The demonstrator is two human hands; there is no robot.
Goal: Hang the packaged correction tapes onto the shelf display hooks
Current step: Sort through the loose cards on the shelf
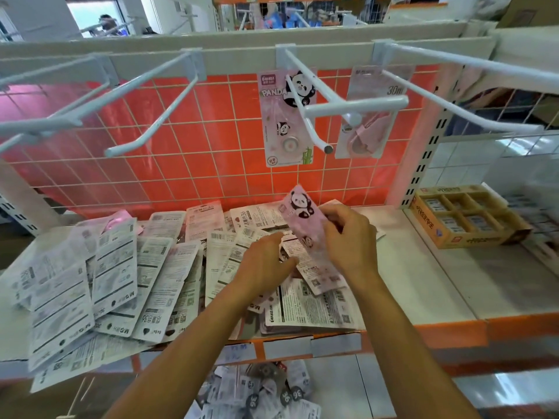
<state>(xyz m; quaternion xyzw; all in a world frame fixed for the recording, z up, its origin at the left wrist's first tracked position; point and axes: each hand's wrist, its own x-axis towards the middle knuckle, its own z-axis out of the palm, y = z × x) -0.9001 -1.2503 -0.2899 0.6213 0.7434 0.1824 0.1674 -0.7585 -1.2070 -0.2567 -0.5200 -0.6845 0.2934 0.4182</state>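
Note:
My right hand (348, 237) grips a pink panda correction tape pack (305, 225), tilted up above the shelf. My left hand (266, 261) rests with curled fingers on the lower end of the pink packs lying beneath it. Several packaged correction tapes (121, 267) lie face down in a heap on the white shelf (423, 267). On the white display hooks (308, 116) above, one pink panda pack (284, 116) hangs, and a second pink pack (366, 122) hangs to its right. The hooks on the left (151, 116) carry nothing.
An orange wire grid panel (196, 146) backs the shelf. A yellow cardboard box (465, 216) of small items sits at the right. More packs lie on the lower level (263, 391). A person stands far back at the top left.

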